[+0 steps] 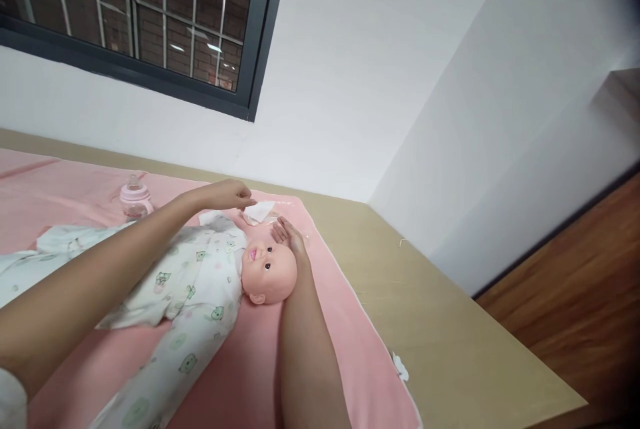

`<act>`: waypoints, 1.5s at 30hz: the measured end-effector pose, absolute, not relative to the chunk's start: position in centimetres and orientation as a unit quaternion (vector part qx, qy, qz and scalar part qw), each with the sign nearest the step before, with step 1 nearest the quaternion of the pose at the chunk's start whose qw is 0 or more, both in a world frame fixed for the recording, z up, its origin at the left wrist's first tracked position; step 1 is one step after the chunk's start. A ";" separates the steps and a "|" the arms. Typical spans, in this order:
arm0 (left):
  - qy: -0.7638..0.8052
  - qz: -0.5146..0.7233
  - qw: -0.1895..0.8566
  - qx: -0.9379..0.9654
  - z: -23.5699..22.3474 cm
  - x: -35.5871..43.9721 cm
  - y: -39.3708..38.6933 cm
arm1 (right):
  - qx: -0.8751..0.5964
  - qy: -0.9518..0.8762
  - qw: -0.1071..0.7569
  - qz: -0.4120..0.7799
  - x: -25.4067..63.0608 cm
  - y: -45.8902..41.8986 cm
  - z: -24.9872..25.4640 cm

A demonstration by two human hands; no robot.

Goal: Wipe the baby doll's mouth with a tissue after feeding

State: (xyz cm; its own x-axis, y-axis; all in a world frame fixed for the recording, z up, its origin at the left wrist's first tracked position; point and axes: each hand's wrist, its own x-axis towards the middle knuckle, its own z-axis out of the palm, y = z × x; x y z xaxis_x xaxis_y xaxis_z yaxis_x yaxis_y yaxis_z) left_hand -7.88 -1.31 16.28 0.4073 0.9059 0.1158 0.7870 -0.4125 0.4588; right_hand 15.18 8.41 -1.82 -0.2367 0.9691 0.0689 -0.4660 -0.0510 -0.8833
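Observation:
A baby doll [267, 275] lies on its back on a pink sheet [240, 369], its bald head to the right, dressed in a white outfit [200, 275] with green bear prints. My left hand [227, 195] reaches over the doll's body, fingers bent and closed at the corner of a white tissue [259, 211] beyond the head. Beside the far side of the doll's head is my right hand [290, 235], fingers loosely stretched and apart, with nothing visible in them. A small clear plastic piece [271, 219] lies between the hands, too small to make out.
A pink baby bottle [135, 199] stands on the sheet at the left, behind the doll. The tan bed surface [400, 282] shows past the sheet's right edge, where a small white scrap [400, 367] lies. White walls [350, 82] and a barred window [150, 9] border the back.

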 end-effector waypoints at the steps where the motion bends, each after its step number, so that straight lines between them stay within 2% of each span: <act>1: 0.523 0.183 0.161 0.817 16.3 -8.7 -1.9 | -0.297 -0.409 0.542 0.671 15.0 8.6 -1.9; 10: 0.531 0.213 0.158 0.805 15.3 -12.7 -5.0 | -0.284 -0.413 0.489 0.714 13.8 9.6 -0.5; 21: 0.522 0.246 0.182 0.796 16.9 -14.1 -6.6 | -0.279 -0.468 0.438 0.715 13.6 9.0 0.5; 24: 0.524 0.244 0.175 0.797 17.2 -14.2 -7.0 | -0.269 -0.477 0.449 0.706 13.9 9.1 0.8; 32: 0.512 0.256 0.174 0.801 16.9 -14.8 -7.0 | -0.310 -0.496 0.545 0.601 15.7 8.1 6.0; 39: 0.487 0.330 0.202 0.783 16.3 -14.4 -7.3 | -0.338 -0.622 0.497 0.502 15.4 4.4 12.8; 45: 0.459 0.359 0.183 0.792 16.2 -13.8 -7.6 | -0.307 -0.750 0.439 0.389 12.4 -0.5 16.6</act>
State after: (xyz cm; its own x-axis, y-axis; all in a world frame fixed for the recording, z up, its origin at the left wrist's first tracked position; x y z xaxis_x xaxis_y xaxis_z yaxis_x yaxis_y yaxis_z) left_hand -13.75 -7.61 16.19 0.3212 0.8579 0.4011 0.5949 -0.5123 0.6193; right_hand 12.42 -0.46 16.62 -0.4267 0.8015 0.4189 0.1196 0.5091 -0.8523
